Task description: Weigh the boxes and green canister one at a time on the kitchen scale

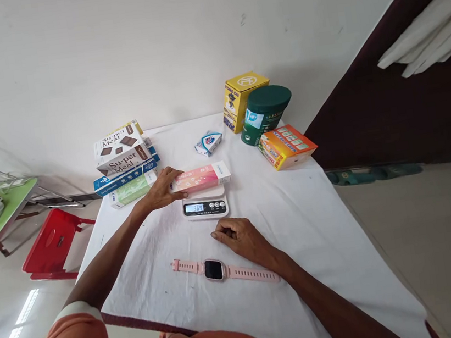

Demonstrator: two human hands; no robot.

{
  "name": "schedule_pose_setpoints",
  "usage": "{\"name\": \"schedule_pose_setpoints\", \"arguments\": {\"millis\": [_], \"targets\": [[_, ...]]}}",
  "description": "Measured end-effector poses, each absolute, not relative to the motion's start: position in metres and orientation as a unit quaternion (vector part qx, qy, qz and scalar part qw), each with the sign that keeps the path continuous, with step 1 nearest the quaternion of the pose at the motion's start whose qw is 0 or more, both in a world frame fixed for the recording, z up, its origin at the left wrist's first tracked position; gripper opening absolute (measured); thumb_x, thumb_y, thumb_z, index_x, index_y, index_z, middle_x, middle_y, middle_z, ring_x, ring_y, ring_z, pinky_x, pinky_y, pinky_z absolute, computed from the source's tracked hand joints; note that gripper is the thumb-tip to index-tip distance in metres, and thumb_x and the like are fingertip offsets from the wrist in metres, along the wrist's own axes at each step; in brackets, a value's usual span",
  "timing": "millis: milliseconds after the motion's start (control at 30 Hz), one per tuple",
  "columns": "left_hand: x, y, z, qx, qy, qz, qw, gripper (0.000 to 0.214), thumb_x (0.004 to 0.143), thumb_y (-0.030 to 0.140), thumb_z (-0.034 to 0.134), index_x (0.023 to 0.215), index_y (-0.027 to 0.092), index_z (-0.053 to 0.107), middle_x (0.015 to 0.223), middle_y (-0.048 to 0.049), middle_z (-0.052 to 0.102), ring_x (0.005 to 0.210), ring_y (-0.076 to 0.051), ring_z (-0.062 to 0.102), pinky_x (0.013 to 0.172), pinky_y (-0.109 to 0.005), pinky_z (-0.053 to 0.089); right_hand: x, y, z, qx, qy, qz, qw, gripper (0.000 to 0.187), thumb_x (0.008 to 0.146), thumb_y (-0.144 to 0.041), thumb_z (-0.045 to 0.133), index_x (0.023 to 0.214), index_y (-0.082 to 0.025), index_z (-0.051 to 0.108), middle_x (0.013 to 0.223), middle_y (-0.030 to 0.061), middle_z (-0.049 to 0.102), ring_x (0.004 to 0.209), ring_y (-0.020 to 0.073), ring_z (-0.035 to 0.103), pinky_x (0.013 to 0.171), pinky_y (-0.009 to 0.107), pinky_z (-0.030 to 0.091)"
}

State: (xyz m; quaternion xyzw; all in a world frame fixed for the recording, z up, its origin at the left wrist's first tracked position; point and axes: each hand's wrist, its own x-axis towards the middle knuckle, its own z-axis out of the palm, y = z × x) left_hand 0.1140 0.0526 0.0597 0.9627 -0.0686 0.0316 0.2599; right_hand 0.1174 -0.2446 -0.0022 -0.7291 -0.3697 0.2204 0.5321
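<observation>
My left hand (162,189) grips the left end of a long pink box (204,177) that lies across a small white kitchen scale (205,205). The scale's display is lit and shows digits. My right hand (240,237) rests on the white cloth just in front of the scale, fingers curled loosely with nothing visible in them. A pink smartwatch (214,269) lies flat with its strap stretched out, close to my right wrist.
Stacked boxes (122,152) and a green box (133,189) lie at the left of the white-clothed table (299,220). A small white packet (208,142), yellow box (241,100), green canister (265,114) and orange box (286,146) stand behind. A red stool (52,244) sits left.
</observation>
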Motion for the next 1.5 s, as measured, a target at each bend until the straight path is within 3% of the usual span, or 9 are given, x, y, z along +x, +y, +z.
{"name": "schedule_pose_setpoints", "arguments": {"millis": [167, 300, 400, 500, 733, 1500], "targets": [[0.117, 0.056, 0.06, 0.966, -0.084, 0.036, 0.242, 0.076, 0.082, 0.07, 0.074, 0.139, 0.021, 0.061, 0.122, -0.0137, 0.057, 0.116, -0.033, 0.053, 0.107, -0.054, 0.047, 0.117, -0.244, -0.004, -0.726, -0.368, 0.225, 0.535, 0.026, 0.092, -0.033, 0.061, 0.07, -0.021, 0.055, 0.066, -0.002, 0.057, 0.06, 0.0124, 0.046, 0.059, 0.027, 0.037], [0.1, 0.05, 0.061, 0.96, -0.063, 0.115, 0.246, 0.104, 0.071, 0.076, 0.081, 0.153, 0.024, 0.046, 0.14, -0.017, 0.051, 0.131, -0.037, 0.049, 0.114, -0.056, 0.043, 0.118, -0.245, -0.003, -0.724, -0.37, 0.223, 0.538, 0.026, 0.092, -0.033, 0.061, 0.07, -0.021, 0.055, 0.066, -0.0025, 0.055, 0.061, 0.0124, 0.046, 0.059, 0.026, 0.037], [0.074, 0.038, 0.05, 0.92, 0.021, 0.253, 0.299, 0.079, 0.091, 0.071, 0.062, 0.151, 0.022, 0.046, 0.139, -0.0167, 0.054, 0.127, -0.031, 0.055, 0.107, -0.05, 0.049, 0.119, -0.246, -0.003, -0.719, -0.377, 0.219, 0.54, 0.026, 0.093, -0.032, 0.061, 0.07, -0.021, 0.055, 0.066, -0.0025, 0.056, 0.061, 0.0125, 0.047, 0.06, 0.026, 0.038], [0.049, 0.029, 0.029, 0.871, 0.129, 0.319, 0.351, 0.051, 0.105, 0.059, 0.043, 0.136, 0.02, 0.054, 0.115, -0.011, 0.064, 0.104, -0.023, 0.063, 0.093, -0.04, 0.054, 0.119, -0.246, -0.002, -0.721, -0.384, 0.214, 0.535, 0.026, 0.094, -0.031, 0.06, 0.071, -0.021, 0.056, 0.067, -0.0022, 0.057, 0.061, 0.0126, 0.048, 0.061, 0.026, 0.038], [0.039, 0.04, 0.0, 0.794, 0.231, 0.288, 0.484, 0.043, 0.101, 0.06, 0.049, 0.117, 0.021, 0.059, 0.088, -0.0021, 0.063, 0.068, -0.014, 0.057, 0.065, -0.029, 0.049, 0.117, -0.246, -0.001, -0.731, -0.381, 0.218, 0.522, 0.028, 0.095, -0.033, 0.061, 0.07, -0.021, 0.054, 0.064, -0.0034, 0.054, 0.058, 0.0119, 0.045, 0.059, 0.026, 0.037], [0.04, 0.038, 0.006, 0.808, 0.247, 0.269, 0.464, 0.043, 0.095, 0.057, 0.059, 0.115, 0.019, 0.062, 0.093, -0.0048, 0.069, 0.075, -0.016, 0.064, 0.067, -0.03, 0.053, 0.116, -0.247, 0.005, -0.738, -0.376, 0.221, 0.515, 0.03, 0.096, -0.037, 0.06, 0.07, -0.021, 0.057, 0.066, -0.0008, 0.058, 0.059, 0.013, 0.046, 0.057, 0.027, 0.039]]}}
